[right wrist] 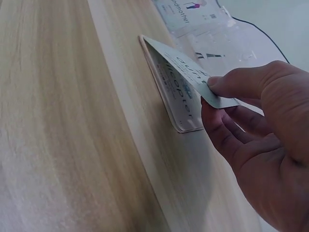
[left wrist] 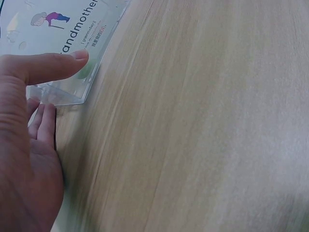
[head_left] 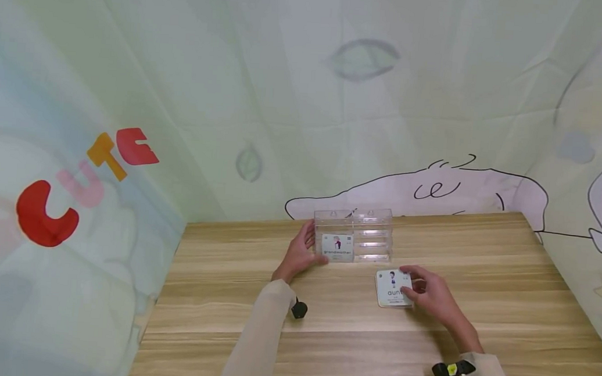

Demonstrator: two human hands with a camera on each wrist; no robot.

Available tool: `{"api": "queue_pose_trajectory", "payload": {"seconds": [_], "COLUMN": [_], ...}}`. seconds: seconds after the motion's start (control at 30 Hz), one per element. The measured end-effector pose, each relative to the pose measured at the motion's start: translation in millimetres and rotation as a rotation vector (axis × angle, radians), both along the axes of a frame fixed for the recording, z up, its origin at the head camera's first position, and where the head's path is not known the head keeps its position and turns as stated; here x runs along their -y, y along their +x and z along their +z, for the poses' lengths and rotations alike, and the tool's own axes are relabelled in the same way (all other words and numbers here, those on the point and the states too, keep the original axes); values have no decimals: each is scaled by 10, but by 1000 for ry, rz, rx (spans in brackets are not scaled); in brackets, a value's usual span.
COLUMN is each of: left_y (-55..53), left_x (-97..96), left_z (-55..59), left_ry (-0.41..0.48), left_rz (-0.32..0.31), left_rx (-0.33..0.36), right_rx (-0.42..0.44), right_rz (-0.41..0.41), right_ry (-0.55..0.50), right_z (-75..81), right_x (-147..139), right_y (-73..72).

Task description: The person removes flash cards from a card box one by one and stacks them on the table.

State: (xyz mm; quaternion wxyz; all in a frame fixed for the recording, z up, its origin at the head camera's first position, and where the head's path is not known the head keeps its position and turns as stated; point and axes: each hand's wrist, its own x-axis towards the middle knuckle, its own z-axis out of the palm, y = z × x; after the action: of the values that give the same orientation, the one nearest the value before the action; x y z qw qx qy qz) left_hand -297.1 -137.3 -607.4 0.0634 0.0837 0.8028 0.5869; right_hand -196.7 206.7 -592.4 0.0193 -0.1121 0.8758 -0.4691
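Observation:
My left hand [head_left: 298, 256] grips the left side of a clear plastic card holder [head_left: 373, 239], with the thumb in front of its lower corner. A "grandmother" card [head_left: 337, 246] sits in the holder's left half; the right half shows several clear ledges. My right hand [head_left: 434, 293] pinches the near edge of an "aunt" card [right wrist: 186, 67] between thumb and fingers. That card is tilted up at this edge, while its far edge rests on a small stack. Under it a card whose letters read "licopter" [right wrist: 179, 94] is partly visible.
The holder stands at the back of a wood-grain table [head_left: 214, 310], close to a printed cloth backdrop [head_left: 284, 123]. The card stack lies in front of the holder's right half. Another cloth wall with coloured letters [head_left: 47, 214] borders the table's left side.

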Motion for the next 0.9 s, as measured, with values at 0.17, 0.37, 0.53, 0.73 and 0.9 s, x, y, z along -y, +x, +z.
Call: {"api": "queue_pose_trajectory", "payload": {"seconds": [0.17, 0.37, 0.53, 0.73, 0.9], "left_y": [10, 2, -13, -28, -19], "left_x": [-4, -4, 7, 18, 16], "left_z": [2, -5, -35, -63, -48], "left_ry": [4, 4, 2, 7, 12], "left_rz": [0, 7, 10, 5, 3], "left_rx": [-12, 8, 14, 12, 10], "right_rx": [-17, -68, -101, -123, -130], "right_rz": [21, 46, 54, 49, 44], "right_ry": [61, 101, 168, 210, 219], "right_z": [-27, -49, -40, -48, -71], "right_x": [3, 24, 33, 35, 45], "right_y": [-9, -16, -10, -7, -9]}}
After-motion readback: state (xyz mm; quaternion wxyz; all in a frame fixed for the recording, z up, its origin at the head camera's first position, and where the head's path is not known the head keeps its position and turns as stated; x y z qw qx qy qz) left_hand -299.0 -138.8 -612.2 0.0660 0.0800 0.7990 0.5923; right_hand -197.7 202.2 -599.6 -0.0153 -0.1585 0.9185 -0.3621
